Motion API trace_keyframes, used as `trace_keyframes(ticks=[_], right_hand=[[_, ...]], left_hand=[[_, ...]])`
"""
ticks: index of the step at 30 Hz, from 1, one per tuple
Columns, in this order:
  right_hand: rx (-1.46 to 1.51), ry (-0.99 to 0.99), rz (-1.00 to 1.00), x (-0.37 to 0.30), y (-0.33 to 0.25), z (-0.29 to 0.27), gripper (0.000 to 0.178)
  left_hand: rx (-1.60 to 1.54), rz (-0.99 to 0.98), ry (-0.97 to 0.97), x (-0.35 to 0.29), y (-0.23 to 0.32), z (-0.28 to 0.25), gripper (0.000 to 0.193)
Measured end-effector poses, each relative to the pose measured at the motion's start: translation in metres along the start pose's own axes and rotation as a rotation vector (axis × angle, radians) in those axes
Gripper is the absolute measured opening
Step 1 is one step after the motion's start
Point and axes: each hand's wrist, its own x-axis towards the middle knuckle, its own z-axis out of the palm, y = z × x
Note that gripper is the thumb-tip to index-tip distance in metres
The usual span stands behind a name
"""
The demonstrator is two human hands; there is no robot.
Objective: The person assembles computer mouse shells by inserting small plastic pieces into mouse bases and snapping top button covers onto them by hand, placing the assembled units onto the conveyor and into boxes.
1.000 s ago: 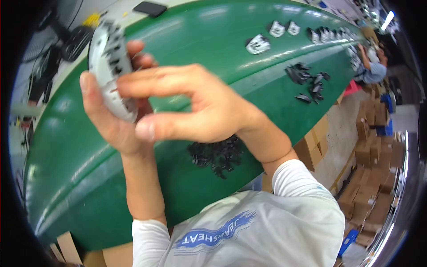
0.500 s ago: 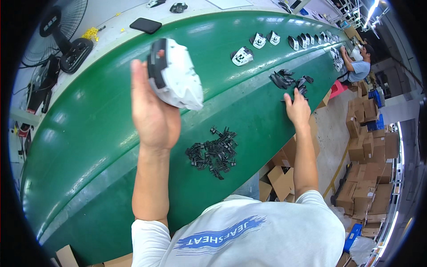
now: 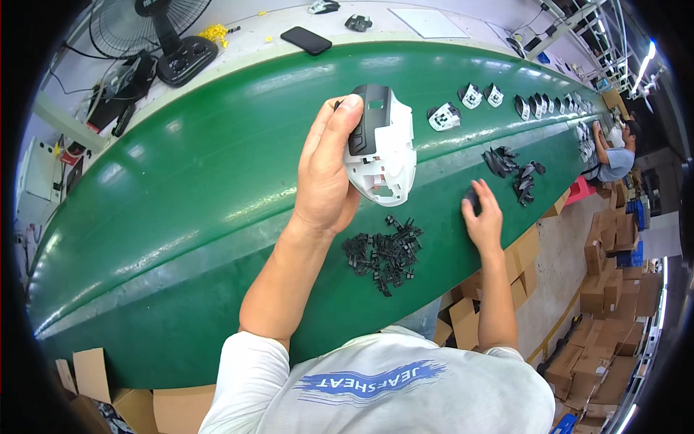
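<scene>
White-and-black curved plastic shell (image 3: 390,146) held at upper centre.
Left hand (image 3: 327,173) closed on its left edge; right hand (image 3: 484,218), right of centre, fingers part-curled — pinching a small dark piece (image 3: 472,197) over the glossy green worktop (image 3: 217,145).

A black-and-white mouse shell (image 3: 390,145) was held up by the left hand (image 3: 325,177) above a green worktable (image 3: 224,137), its black part touched by the thumb. A dark piece (image 3: 472,197) was pinched by the right hand (image 3: 486,220), near a loose heap of curved black pieces (image 3: 500,161). A pile of small black clips (image 3: 390,253) was spread between the forearms. Farther off, three similar shells (image 3: 444,117) were set apart from a row of others (image 3: 536,106), near which a co-worker (image 3: 619,160) was seen. A smartphone (image 3: 306,40) and a fan (image 3: 184,61) were placed on the white ledge (image 3: 253,43). Cardboard boxes (image 3: 606,293) were stacked at the right.
</scene>
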Motion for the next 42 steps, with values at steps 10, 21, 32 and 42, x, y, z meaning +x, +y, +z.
trace_keyframes(ticks=[10, 21, 32, 42], right_hand=[[0.093, -0.072, -0.010, 0.005, -0.038, 0.017, 0.043], [1.329, -0.122, 0.211, 0.035, -0.144, -0.017, 0.042], [1.260, 0.060, -0.104, 0.036, -0.243, -0.035, 0.043], [0.832, 0.068, -0.325, 0.036, -0.229, -0.051, 0.057]], left_hand=[[0.050, 0.101, 0.070, 0.002, 0.007, -0.002, 0.024], [0.049, 0.113, 0.072, -0.003, 0.001, 0.006, 0.024], [0.294, 0.217, -0.029, -0.007, -0.013, 0.007, 0.026], [0.389, 0.325, -0.081, -0.010, -0.014, 0.007, 0.024]])
